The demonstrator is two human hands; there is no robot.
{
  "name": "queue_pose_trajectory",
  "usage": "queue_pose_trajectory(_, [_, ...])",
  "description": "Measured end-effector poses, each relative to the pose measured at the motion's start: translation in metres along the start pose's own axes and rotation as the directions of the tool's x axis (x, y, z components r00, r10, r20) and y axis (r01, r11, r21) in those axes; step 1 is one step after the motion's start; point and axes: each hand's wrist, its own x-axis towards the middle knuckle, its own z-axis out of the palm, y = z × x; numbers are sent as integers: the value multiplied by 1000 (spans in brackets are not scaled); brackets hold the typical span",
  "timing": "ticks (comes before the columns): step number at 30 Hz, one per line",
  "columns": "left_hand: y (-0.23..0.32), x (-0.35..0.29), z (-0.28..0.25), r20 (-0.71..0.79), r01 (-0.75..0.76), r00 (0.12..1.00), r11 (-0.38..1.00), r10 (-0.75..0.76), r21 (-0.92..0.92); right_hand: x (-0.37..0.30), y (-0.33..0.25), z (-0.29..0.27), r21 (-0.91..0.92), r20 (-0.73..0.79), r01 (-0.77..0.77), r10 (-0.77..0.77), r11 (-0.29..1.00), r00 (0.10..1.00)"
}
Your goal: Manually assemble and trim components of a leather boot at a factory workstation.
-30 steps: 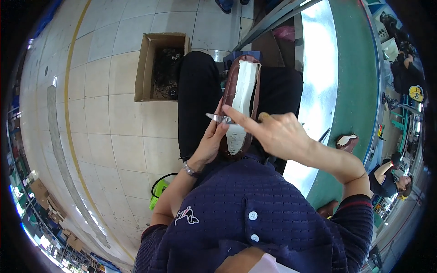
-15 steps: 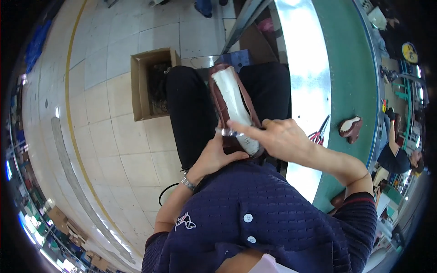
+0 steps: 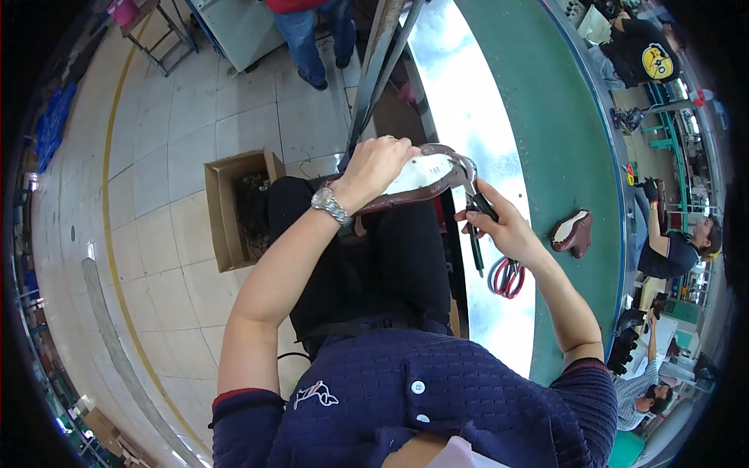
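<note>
A brown shoe upper (image 3: 390, 201) with a white sole face lies sideways over my lap, its sole face up. My left hand (image 3: 378, 164), with fingers curled over the shoe's far edge, grips it from the left. In my right hand (image 3: 503, 226) is a pair of pincers (image 3: 471, 187) with black handles. The metal jaws meet the right end of the shoe; whether they bite the edge is too small to tell. The handles stand apart between my fingers and thumb.
Red-handled scissors (image 3: 507, 278) rest on the shiny metal ledge (image 3: 468, 86) at my right. Beyond it, a second brown shoe (image 3: 572, 234) lies on the green belt (image 3: 538, 140). An open cardboard box (image 3: 222, 214) stands on the floor at left. People work across the belt; another stands ahead.
The shoe has turned from lengthwise to sideways. My left hand has moved from its near end to its far edge. My right hand now holds pincers at the shoe's right end.
</note>
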Motion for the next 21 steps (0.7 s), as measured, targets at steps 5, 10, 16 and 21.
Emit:
queue_pose_trajectory(5, [-1,7,-3,-122,221,969,974,-215,40,26,-2,3,104,173,-8,-11,995,985])
queue_pose_trajectory(10, [14,-37,-14,97,182,980,979,-173,-88,46,-39,-5,-163,362,-22,81,986,929])
queue_pose_trajectory(16, [35,-69,32,-306,76,951,989,-33,130,35,-25,13,-203,256,79,-25,976,966])
queue_pose_trajectory(21, [38,-75,32,-311,27,950,993,11,115,26,8,26,-414,87,364,-362,834,928])
